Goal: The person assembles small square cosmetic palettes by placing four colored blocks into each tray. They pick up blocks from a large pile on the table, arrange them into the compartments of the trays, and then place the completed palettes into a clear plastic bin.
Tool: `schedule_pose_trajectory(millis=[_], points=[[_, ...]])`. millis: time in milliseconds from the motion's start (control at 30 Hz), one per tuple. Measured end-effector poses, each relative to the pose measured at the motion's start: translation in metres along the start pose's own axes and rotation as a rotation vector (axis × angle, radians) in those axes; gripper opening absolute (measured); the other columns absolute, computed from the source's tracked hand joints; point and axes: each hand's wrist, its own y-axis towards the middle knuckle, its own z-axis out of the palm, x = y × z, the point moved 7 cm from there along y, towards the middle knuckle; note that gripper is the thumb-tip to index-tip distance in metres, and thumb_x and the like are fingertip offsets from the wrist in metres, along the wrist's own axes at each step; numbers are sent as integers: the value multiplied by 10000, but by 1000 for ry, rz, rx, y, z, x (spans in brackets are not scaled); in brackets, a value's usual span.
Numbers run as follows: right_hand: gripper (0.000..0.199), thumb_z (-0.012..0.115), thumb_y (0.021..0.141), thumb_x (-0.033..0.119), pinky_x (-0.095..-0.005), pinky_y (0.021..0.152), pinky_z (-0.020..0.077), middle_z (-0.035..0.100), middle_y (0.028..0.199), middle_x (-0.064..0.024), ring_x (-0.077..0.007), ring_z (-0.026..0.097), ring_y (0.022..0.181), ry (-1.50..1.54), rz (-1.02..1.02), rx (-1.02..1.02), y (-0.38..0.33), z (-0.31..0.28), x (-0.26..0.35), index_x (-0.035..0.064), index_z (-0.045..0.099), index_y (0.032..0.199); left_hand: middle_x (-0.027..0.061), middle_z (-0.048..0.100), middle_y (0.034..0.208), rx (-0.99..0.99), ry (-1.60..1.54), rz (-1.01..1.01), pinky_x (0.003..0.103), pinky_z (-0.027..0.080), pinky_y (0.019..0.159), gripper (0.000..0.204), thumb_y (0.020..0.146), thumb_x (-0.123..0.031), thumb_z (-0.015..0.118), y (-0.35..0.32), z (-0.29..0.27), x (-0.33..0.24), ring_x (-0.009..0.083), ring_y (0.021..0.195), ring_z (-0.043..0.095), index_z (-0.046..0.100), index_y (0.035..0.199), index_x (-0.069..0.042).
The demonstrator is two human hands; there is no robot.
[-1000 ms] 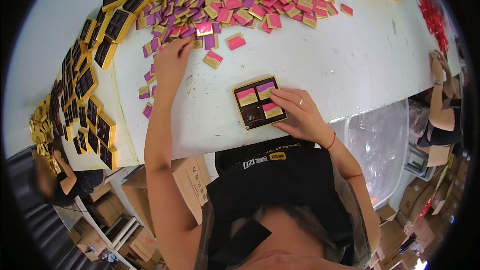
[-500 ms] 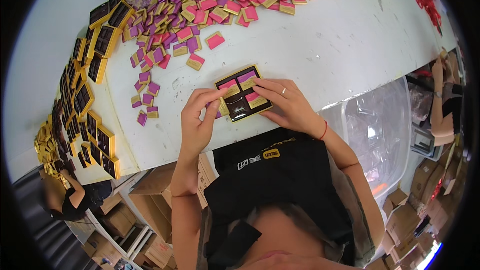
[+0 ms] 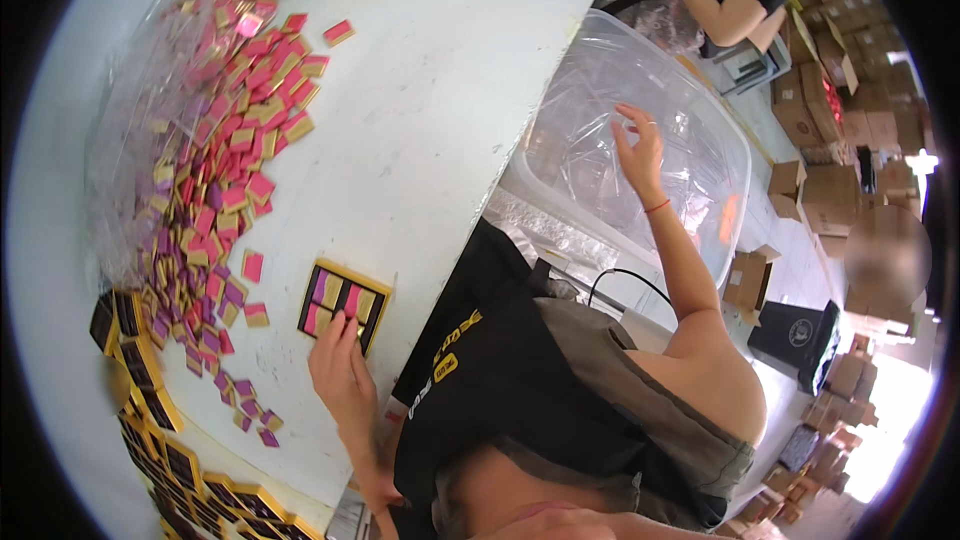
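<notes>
The left hand [image 3: 342,362], fingertips bunched, touches the box [image 3: 354,275] at centre-left; whether it pinches anything, I cannot tell. The right hand [image 3: 638,152], fingers apart, hangs over the clear tub [image 3: 743,155], upper right. Light, flat pressure should keep the 3 visible wrapped pieces [image 3: 359,302] square.

The black apron [image 3: 540,390] bears yellow and white lettering [image 3: 465,329] beside a yellow badge [image 3: 445,369]; right of the apron, a black container [image 3: 776,342] shows a pale round emblem [image 3: 800,332] — too small to read.

The white table [image 3: 420,110] carries a yellow-edged box [image 3: 343,293], pink and purple wrapped pieces [image 3: 240,140], more boxes [image 3: 184,462].
</notes>
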Motion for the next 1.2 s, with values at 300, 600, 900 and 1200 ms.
schedule_pose_trajectory(millis=[300,600,900,1200], points=[[990,872,681,314,-560,1094,317,272,1592,-174,-413,335,1396,-603,-117,153,6,79,-7,195,364,1523,185,588,1379,-50,260,-44,555,263,1169,445,910,-49,630,-34,37,2,385,1352,483,576,1347,17],[1061,829,654,247,-529,1087,348,264,1581,-218,-415,368,1371,-243,-134,-85,-6,46,-1,104,283,1554,232,185,1624,-158,-142,-396,476,203,1205,1189,632,-249,923,-33,-2,41,400,1492,209,210,1545,20],[893,764,600,315,-502,1102,334,338,1528,-259,-429,372,1374,464,-906,856,-49,112,331,99,516,1430,213,398,1509,22,-170,-307,486,163,1230,1181,565,-279,923,-6,-2,49,369,1467,302,272,1511,-3],[886,759,588,319,-515,1101,334,345,1543,-204,-418,405,1333,397,-1366,1363,-104,168,412,191,529,1433,150,406,1509,-76,-238,-250,485,168,1234,1126,582,-258,881,-14,0,50,349,1466,302,279,1509,-46]])
